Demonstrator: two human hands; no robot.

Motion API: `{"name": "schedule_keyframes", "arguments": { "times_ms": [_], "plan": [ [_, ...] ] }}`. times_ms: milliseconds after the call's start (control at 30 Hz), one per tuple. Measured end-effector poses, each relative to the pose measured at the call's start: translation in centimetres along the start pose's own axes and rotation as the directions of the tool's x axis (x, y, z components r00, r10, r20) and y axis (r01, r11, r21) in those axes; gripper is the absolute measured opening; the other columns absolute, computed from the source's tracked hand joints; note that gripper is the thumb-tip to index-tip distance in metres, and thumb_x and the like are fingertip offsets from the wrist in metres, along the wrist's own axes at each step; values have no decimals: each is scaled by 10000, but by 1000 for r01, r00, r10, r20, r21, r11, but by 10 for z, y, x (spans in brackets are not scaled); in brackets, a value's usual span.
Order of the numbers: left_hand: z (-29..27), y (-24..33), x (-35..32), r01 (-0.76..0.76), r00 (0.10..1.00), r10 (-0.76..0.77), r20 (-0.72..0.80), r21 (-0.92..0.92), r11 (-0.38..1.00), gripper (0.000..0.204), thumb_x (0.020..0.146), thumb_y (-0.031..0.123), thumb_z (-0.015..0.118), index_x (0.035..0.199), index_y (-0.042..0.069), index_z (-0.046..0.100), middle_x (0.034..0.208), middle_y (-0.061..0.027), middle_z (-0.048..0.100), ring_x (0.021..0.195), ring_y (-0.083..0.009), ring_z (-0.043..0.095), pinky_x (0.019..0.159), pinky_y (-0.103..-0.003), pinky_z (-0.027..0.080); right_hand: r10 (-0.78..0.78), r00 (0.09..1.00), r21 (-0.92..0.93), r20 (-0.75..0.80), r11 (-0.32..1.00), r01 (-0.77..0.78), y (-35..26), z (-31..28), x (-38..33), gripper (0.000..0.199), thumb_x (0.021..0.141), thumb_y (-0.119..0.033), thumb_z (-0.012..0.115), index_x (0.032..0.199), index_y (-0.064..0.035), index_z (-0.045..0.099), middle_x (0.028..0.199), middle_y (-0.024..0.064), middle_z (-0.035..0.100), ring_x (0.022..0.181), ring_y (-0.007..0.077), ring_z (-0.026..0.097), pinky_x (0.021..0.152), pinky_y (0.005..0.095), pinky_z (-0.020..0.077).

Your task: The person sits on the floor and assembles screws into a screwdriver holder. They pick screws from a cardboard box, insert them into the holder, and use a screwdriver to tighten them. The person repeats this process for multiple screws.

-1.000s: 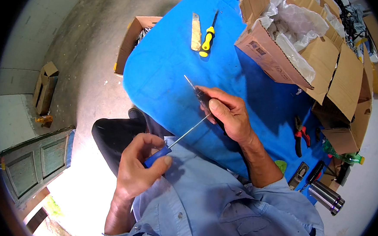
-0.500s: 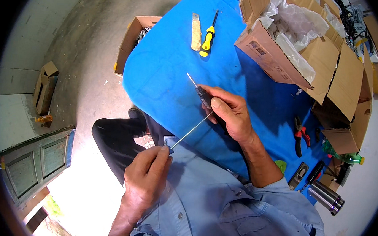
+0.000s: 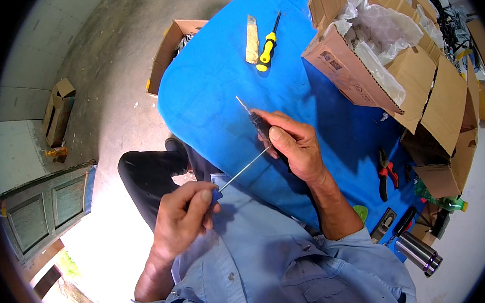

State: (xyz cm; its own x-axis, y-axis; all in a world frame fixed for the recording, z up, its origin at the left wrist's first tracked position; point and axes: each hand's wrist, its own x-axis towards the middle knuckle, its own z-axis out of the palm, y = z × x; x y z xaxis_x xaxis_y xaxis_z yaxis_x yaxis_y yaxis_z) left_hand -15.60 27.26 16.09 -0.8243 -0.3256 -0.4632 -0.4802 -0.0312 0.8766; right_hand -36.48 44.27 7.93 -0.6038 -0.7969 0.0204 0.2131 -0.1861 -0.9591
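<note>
Screwdriver (image 3: 243, 170) near the middle of the view: the person's left hand (image 3: 183, 217) is clamped on its blue handle (image 3: 216, 196), and its thin shaft points to two o'clock, ending at the side of a dark tool (image 3: 260, 125). The right hand (image 3: 298, 147) is closed around that tool, whose metal tip points to eleven o'clock. From the right hand, a yellow-and-black screwdriver (image 3: 267, 50) lies toward twelve o'clock, red-and-black pliers (image 3: 389, 170) at four o'clock, both on blue cloth (image 3: 211, 92).

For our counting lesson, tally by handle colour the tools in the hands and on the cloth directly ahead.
Blue: 1, shafted tool in left hand
Dark: 1, pointed tool in right hand
Yellow and black: 1, screwdriver
Tan: 1, wrapped tool
Total: 4
</note>
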Motion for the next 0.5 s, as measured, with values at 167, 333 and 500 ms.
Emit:
{"name": "schedule_keyframes", "arguments": {
  "times_ms": [167, 333, 500],
  "plan": [
    [-6, 2, 8, 214, 977, -198, 82, -328, 920, 234, 1071, 162, 581, 1181, -42, 614, 823, -80, 704, 562, -69, 607, 471, -210, 469, 14, 1000, 10, 12, 1000, -14, 0, 1, 1, 385, 1065, -124, 566, 1403, 55, 613, 934, 19, 576, 730, 63, 500, 629, 223, 409],
    [2, 10, 4, 97, 995, -98, -1, -102, 990, 294, 934, 89, 732, 1166, -25, 591, 901, -65, 655, 709, -94, 634, 578, -225, 504, 32, 999, 36, -3, 999, -31, -2, 1, 2, 383, 1064, -129, 569, 1397, 53, 617, 922, 18, 579, 723, 63, 503, 627, 224, 412],
    [7, 3, -3, -133, 976, 163, -145, 200, 971, 330, 807, -19, 769, 1108, -7, 633, 1012, -84, 621, 912, -140, 642, 751, -278, 539, 22, 1000, -19, 8, 1000, -22, -2, 0, 2, 386, 1067, -133, 564, 1407, 43, 614, 921, 13, 577, 723, 59, 503, 623, 225, 415]
  ]
}}
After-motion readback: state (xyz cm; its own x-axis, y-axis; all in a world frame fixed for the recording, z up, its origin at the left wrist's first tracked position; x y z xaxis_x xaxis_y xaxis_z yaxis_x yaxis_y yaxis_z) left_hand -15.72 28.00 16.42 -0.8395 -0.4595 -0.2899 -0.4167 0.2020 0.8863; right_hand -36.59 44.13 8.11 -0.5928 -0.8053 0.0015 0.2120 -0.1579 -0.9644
